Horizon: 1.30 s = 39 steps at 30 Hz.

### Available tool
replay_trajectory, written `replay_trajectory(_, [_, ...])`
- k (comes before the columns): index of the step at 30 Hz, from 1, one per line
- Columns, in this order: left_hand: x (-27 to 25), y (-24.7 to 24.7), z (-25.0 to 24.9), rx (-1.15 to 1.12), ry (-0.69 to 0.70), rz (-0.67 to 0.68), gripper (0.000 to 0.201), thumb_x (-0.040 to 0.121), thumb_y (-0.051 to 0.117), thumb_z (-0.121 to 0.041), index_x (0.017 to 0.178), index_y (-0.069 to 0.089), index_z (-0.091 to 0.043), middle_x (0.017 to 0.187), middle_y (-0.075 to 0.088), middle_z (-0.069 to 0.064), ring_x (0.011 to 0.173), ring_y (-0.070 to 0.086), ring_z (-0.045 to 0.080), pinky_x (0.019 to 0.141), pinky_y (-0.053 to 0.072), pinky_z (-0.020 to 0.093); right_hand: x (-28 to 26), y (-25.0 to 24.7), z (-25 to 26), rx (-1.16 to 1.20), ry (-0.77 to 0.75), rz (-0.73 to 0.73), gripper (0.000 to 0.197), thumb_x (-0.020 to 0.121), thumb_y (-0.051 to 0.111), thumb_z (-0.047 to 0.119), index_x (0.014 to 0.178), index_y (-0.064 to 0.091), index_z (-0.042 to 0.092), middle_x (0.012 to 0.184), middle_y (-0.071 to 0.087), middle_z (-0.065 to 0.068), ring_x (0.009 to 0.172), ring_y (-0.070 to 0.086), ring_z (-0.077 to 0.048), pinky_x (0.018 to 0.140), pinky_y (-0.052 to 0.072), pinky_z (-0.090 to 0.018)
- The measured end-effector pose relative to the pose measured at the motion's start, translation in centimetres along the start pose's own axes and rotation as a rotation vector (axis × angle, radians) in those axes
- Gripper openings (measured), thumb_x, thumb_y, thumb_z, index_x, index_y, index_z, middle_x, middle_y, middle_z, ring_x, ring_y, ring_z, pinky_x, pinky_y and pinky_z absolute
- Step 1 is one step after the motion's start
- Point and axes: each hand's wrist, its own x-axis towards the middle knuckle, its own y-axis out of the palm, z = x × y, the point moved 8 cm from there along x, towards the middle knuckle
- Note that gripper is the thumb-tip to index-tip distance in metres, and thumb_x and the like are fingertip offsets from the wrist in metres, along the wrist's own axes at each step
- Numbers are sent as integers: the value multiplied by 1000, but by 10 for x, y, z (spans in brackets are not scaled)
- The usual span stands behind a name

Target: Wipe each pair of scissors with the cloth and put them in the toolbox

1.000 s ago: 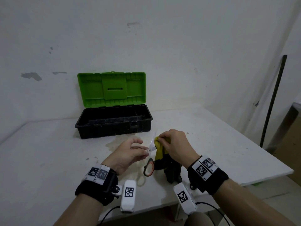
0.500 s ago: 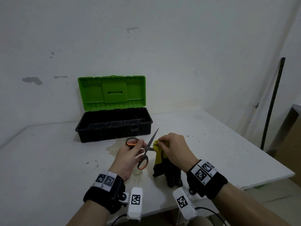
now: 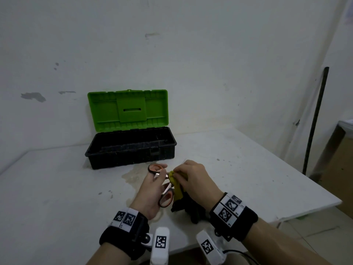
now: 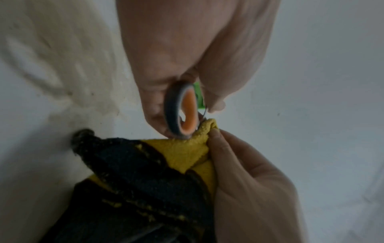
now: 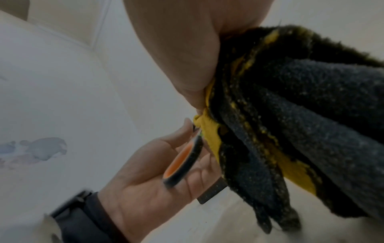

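Scissors [image 3: 162, 185] with orange-lined loops lie across the left hand [image 3: 150, 192], handles fanned apart, blade end buried in the cloth [image 3: 178, 186] on the side away from that hand. Left fingers [image 3: 161, 170] curl round the handles; the right hand [image 3: 193, 178] pinches the yellow-and-black cloth shut over the blades. Both hover above the table [image 3: 57, 197], just in front of the open toolbox [image 3: 131, 156].

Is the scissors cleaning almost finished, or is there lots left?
Not finished. The toolbox is open but looks empty, so nothing seems put away yet. Right now the left hand holds the orange-handled scissors while the right hand pinches the cloth around the blades. Left: finish wiping and put them in.
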Motion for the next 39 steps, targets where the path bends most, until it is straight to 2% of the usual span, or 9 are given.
replay_trajectory(5, [3,-5,-8,105,125,-115,26,106,45,-35,114,58,-14,95,60,12,57,58,20,53,51,34,1,-4,9,4,-43,-82,15,93,60,24,94,71,15,91,61,-2,81,58,-16,75,50,-33])
replay_trajectory(9, [2,-14,-13,284,230,-222,56,99,56,-45,81,58,8,67,55,17,61,56,30,59,56,54,-1,0,18,33,-108,-110,14,93,61,20,94,73,12,91,62,-4,83,58,-17,75,51,-33])
replay_trajectory(11, [0,-19,-17,329,274,-261,61,94,57,-53,66,57,0,57,52,12,57,53,27,56,52,52,-5,4,20,-10,-138,-105,18,93,60,25,102,73,15,95,62,-4,89,57,-19,78,50,-33])
replay_trajectory(14, [-3,-22,-21,327,305,-314,56,98,59,-43,50,50,-17,49,46,3,50,45,20,54,40,40,-10,11,20,-105,-155,-59,29,94,58,31,121,63,25,103,59,-5,93,53,-22,78,49,-32])
replay_trajectory(19, [-2,-19,-18,313,305,-275,56,91,61,-54,58,51,-10,56,43,8,56,44,25,56,44,43,-9,5,25,-76,-183,-63,19,96,56,20,111,66,17,89,53,-6,78,52,-20,67,48,-29])
replay_trajectory(25, [-9,-8,-15,275,242,-188,39,103,55,-27,74,59,0,52,59,7,48,59,24,50,55,36,6,-11,4,-127,-56,-53,24,94,55,15,111,70,20,95,56,-7,83,58,-25,72,46,-27])
replay_trajectory(29, [-11,-12,-15,282,247,-195,36,103,54,-26,80,60,1,50,59,3,47,59,22,57,56,42,21,-40,-20,-119,99,-116,22,97,51,18,108,70,20,97,59,-6,87,58,-25,75,46,-30])
replay_trajectory(35, [-4,-9,-14,280,220,-195,39,104,53,-28,83,62,4,52,60,3,49,61,20,61,60,45,6,-14,19,-81,-170,80,18,95,56,25,101,72,20,96,62,-2,83,61,-19,77,52,-32])
replay_trajectory(39, [-5,-4,-14,298,233,-158,41,104,52,-26,78,63,4,51,59,4,50,60,23,61,56,45,10,-13,7,-78,-121,37,18,95,56,22,101,74,19,93,61,-4,82,61,-22,74,50,-30])
